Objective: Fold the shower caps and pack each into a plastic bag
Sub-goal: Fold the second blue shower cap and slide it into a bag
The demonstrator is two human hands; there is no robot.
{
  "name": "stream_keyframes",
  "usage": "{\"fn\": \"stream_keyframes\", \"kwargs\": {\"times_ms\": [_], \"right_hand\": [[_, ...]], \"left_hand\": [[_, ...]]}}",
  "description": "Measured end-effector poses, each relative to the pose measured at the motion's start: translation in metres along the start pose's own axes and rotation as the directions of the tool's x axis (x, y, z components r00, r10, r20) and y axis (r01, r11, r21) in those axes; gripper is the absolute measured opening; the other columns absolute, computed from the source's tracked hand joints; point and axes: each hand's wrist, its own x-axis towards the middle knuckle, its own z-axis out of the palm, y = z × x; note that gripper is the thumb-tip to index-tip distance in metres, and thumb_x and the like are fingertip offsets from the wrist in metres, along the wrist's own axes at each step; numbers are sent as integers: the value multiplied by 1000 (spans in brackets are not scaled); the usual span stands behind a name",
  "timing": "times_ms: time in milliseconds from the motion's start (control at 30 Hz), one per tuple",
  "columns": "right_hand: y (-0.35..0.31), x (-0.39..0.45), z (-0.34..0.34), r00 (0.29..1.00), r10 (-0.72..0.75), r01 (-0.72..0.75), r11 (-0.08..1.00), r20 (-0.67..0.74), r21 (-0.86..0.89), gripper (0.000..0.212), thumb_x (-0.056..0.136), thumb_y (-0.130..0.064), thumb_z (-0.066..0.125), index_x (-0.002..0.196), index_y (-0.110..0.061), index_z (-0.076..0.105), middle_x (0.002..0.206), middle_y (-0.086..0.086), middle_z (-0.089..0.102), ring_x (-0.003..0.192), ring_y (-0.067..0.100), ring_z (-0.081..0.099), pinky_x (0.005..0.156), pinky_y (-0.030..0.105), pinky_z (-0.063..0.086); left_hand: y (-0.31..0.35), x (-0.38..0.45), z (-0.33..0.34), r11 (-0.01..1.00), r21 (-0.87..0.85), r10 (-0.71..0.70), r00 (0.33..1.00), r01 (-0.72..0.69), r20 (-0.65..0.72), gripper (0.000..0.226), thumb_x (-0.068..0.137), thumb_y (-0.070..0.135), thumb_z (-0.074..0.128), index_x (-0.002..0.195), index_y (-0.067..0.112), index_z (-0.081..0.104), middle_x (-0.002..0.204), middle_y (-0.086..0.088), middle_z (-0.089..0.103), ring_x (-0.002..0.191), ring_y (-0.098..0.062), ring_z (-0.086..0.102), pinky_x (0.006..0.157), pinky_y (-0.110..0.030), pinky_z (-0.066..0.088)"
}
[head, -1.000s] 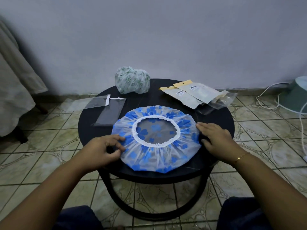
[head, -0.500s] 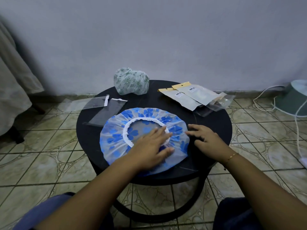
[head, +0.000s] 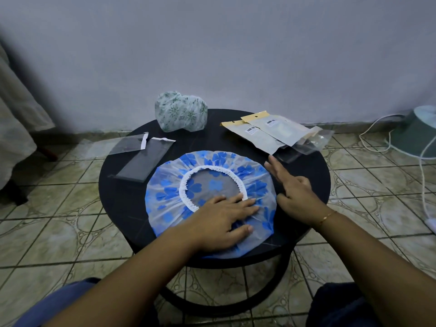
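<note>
— Round black desk (head: 118, 185) on a tiled floor (head: 47, 232), by a plain grey wall (head: 212, 43). See the cap?

— Yes. Blue flower shower cap (head: 169, 192), spread flat in the middle of the desk, white stretchy ring (head: 207, 169) facing up.

— And the hands?

— Left hand (head: 224, 223) flat on the cap at 5 o'clock, fingers straight and a bit spread, pressing down, tips just past the white ring. Right hand (head: 295, 192) beside the cap at 3 o'clock, fingers straight and close together, pointing to 11 o'clock, at the cap's edge. Cannot tell if touching it. Pinching nothing.

— Which way to fold?

— Round cap, so no long side. Likely a fold in half, right edge over to 9 o'clock. Right hand nearer that edge. Left hand good for holding the cap still, but lying right where the fold might land, so maybe in the way.

— Anything else around?

— Two clear flat bags (head: 146, 159) at 10 o'clock, the nearer one just beside the cap's rim. Green leafy cap (head: 181, 114), bunched up, at 12 o'clock. Packed bags with yellow tops (head: 264, 133) at 2 o'clock, near the right fingertips. White cord (head: 377, 128) and a pale green thing (head: 420, 133) on the floor, far off at 3 o'clock.

— Any trouble?

— Thin, slippery cap. Could slide or pop open again.
</note>
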Motion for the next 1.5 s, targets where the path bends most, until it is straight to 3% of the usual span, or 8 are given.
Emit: {"fn": "stream_keyframes", "kwargs": {"times_ms": [367,533,700,933,1133,1233,1333,1500], "right_hand": [[11,5,-6,980,160,-132,968,119,-213,65,93,-22,34,149,-38,5,155,-18,19,143,0,4,116,43,-7],[7,-5,-9,1000,18,-21,981,-17,-192,64,91,-14,44,147,-35,22,156,-11,19,144,5,7,117,38,5],[-10,-26,-9,984,-157,153,987,-88,-48,51,93,-9,48,141,-23,40,148,-9,36,135,-2,23,117,32,18],[-16,-33,8,961,-48,119,961,273,-251,51,102,-37,28,150,-32,11,157,-15,3,143,0,-2,114,29,-5],[-26,-43,2,977,-119,157,963,174,-220,68,92,-29,47,148,-41,10,156,-16,5,143,-1,3,117,32,-3],[-29,-49,0,976,-215,219,967,43,-128,66,85,-18,57,144,-34,31,151,-13,26,135,-3,23,114,18,13],[-23,-51,-3,983,-175,180,979,64,-93,56,83,-17,58,136,-29,44,140,-11,42,123,-3,38,100,9,25],[-6,-49,-12,990,-87,99,989,112,-114,46,84,-22,60,128,-31,54,140,-15,42,132,4,34,108,17,22]], "left_hand": [[-13,-16,3,984,171,-61,997,53,43,81,75,70,0,149,36,-4,148,26,-13,141,0,-16,115,-34,-13],[-13,-21,0,998,-66,-26,985,15,-173,71,81,69,17,145,39,12,150,26,8,140,8,-8,112,-16,-12],[-39,-28,-20,990,-101,-137,875,101,-465,66,84,61,28,136,26,48,147,11,36,142,-10,20,113,-29,11],[-82,-38,-22,854,57,-510,854,517,-105,61,100,44,31,152,18,11,160,-1,-2,147,-19,-4,117,-33,4],[-68,-35,-20,816,17,-576,816,578,-47,67,98,52,26,152,19,3,159,-1,-10,146,-19,-10,118,-36,1],[-59,-35,-22,817,-211,-564,819,536,-105,64,98,46,37,152,19,13,160,0,1,147,-18,-2,118,-35,5],[-62,-40,-27,778,-473,-564,793,414,-232,50,95,29,53,142,19,40,150,1,35,133,-10,35,106,-23,27],[-76,-59,-35,865,-347,-460,850,364,-255,30,83,3,59,82,33,65,97,11,61,90,-4,59,85,-22,45]]}}
